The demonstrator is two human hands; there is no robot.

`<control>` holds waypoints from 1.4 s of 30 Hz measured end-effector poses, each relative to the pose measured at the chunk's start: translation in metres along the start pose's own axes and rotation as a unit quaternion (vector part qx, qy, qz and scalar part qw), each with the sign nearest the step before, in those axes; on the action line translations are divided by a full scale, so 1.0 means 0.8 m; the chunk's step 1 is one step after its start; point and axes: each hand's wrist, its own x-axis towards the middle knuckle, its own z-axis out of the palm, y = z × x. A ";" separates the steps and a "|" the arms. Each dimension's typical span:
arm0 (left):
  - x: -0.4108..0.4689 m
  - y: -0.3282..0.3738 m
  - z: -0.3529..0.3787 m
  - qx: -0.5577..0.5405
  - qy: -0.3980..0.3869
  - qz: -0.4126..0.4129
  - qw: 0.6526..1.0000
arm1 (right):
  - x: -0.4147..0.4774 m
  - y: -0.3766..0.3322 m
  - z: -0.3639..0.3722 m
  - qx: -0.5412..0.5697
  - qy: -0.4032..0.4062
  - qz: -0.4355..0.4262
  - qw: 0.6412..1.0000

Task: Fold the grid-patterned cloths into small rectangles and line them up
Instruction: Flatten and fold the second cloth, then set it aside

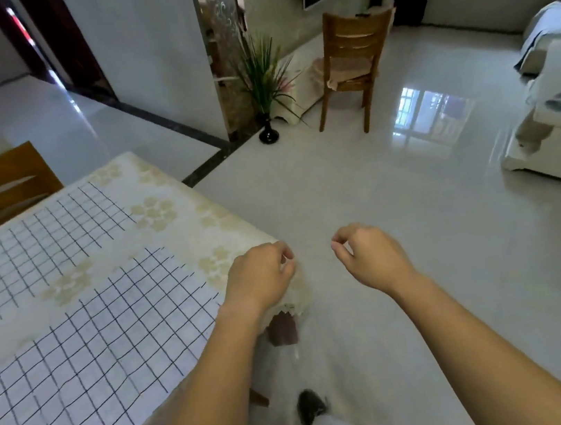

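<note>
Fingers of your left hand were curled loosely, holding nothing, over the tabletop corner; your right hand hung over the floor, thumb and forefinger nearly pinched, empty too. Two grid-patterned cloths lay flat and unfolded on the tabletop: the near cloth just beside your left forearm, the far cloth beyond it, a strip of tablecloth between. Judgement: folding not begun. Turn to the near cloth, pinch both corners of one edge, and match the grid lines before creasing.
</note>
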 end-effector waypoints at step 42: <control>0.490 -0.124 -0.043 -0.040 0.109 -0.510 0.853 | 0.734 -0.026 0.098 0.045 -0.261 -0.482 0.835</control>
